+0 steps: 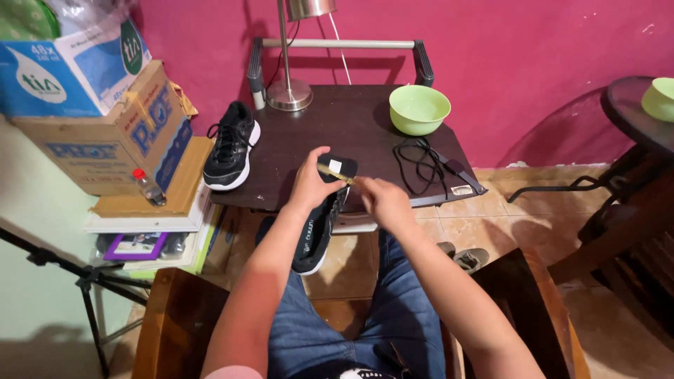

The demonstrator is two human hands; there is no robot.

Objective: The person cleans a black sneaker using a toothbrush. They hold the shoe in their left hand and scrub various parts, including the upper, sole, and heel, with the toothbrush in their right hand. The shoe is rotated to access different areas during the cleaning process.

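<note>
Gripping a black shoe (319, 228), left hand (311, 184) hiding its heel, right hand's (382, 200) tool unclear

Head camera, looking steeply down

It faces the dark side table (351, 126) against the pink wall (526, 70), close over the person's lap.

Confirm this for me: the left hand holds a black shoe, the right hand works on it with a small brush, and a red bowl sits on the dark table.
Not quite. The head view shows the bowl on the table is light green, not red. The rest stands: the left hand holds the black shoe, and the right hand works on it with the small brush.
</note>
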